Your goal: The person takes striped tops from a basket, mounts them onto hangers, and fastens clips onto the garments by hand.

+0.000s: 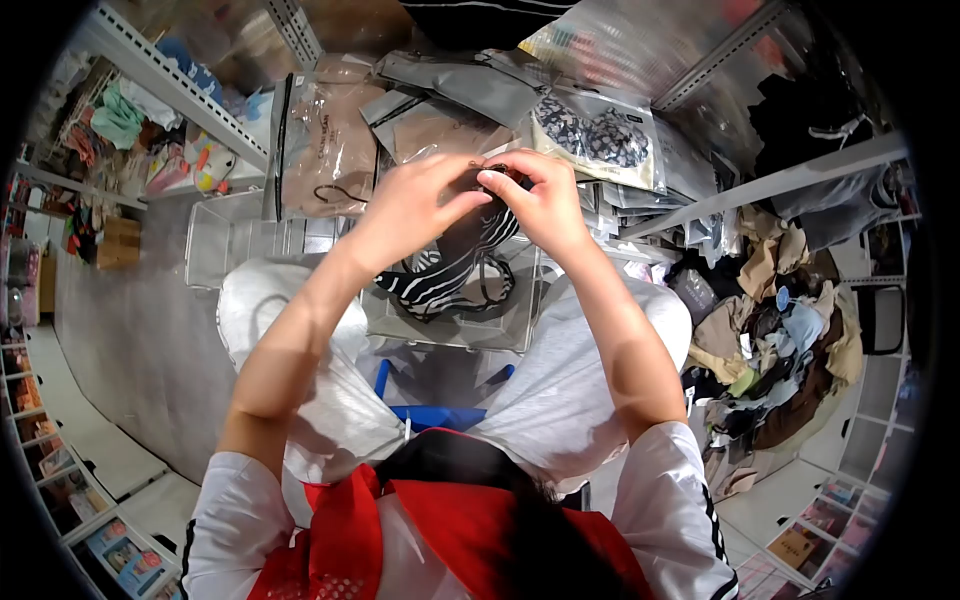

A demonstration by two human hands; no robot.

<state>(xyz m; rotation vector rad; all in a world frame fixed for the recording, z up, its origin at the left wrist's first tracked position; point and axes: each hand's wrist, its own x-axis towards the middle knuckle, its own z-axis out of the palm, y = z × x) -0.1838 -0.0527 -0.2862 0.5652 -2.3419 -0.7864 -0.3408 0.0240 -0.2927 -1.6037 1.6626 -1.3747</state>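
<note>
My left hand point(415, 208) and my right hand point(541, 196) meet in front of me, fingertips pinched at the top of a black-and-white striped garment with straps point(440, 283). The garment hangs down from them over a clear plastic bin point(500, 333) between my knees. A small dark part shows between the fingertips, too little to make out. Just beyond the hands lie a clear bag with a brown garment point(330, 135), grey plastic bags point(460, 85) and a clear bag with a floral garment point(600, 130).
A heap of loose clothes point(775, 340) lies at my right. Metal shelf posts point(175, 85) stand on both sides, and a shelf rail point(770, 185) slants across the right. Another clear bin point(225, 245) is at the left, beside the grey floor point(130, 330).
</note>
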